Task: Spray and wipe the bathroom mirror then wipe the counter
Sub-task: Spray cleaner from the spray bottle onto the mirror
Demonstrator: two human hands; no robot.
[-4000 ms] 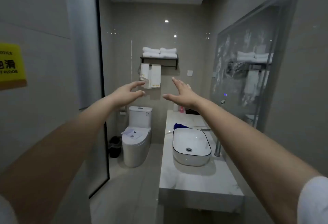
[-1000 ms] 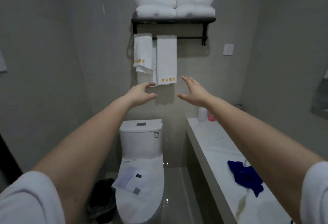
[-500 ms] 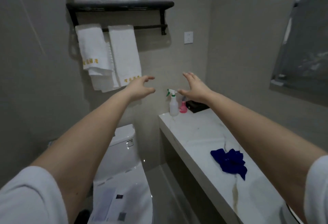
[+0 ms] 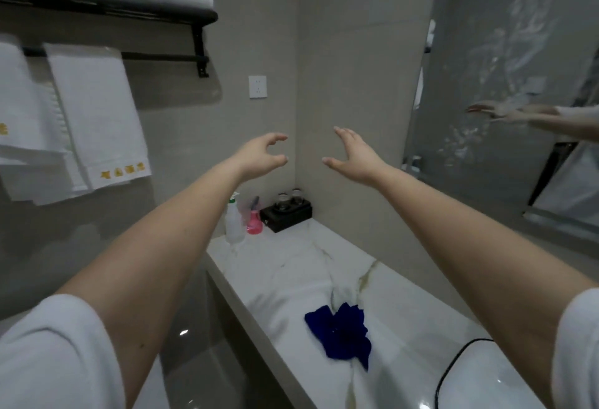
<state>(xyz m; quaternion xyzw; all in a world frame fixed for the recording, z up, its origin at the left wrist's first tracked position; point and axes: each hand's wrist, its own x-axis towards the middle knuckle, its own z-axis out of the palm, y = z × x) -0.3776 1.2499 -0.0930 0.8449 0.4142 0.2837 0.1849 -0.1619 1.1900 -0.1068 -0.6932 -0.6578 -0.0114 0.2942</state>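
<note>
My view has swung right, bringing the smeared mirror (image 4: 505,78) and more of the counter (image 4: 291,272) in. Nothing is done yet: the spray bottle (image 4: 234,222) stands at the counter's far end, the blue cloth (image 4: 340,332) lies loose. My left hand (image 4: 259,155) and right hand (image 4: 353,155) hover, fingers spread, empty. The smears are probably residue.

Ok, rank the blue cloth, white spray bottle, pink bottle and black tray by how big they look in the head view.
1. Blue cloth, clearly largest, though it lies nearest the camera.
2. White spray bottle and black tray: too alike to separate.
3. Pink bottle, smallest.
</note>
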